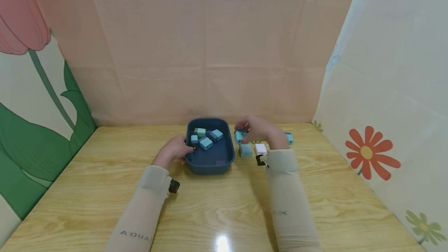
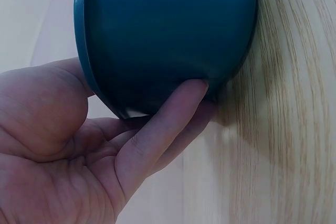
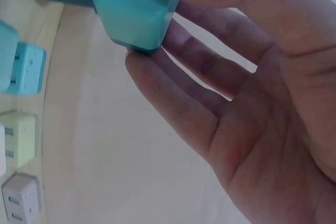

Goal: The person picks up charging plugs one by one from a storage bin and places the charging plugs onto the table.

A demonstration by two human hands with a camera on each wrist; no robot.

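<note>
A dark blue plastic bin stands on the table, and my left hand grips its left wall. In the left wrist view the thumb goes over the rim and the fingers lie along the outside of the bin. Several blue and pale green USB charger plugs lie inside. Just right of the bin, my right hand pinches a teal USB charger plug between thumb and fingers, its USB slot showing. Below that hand sit another blue plug and a white plug.
More plugs stand partly behind the right hand, among them a blue one; a pale green plug and a greyish plug show in the right wrist view. A pink-beige cloth hangs behind the wooden table; flowered panels flank it.
</note>
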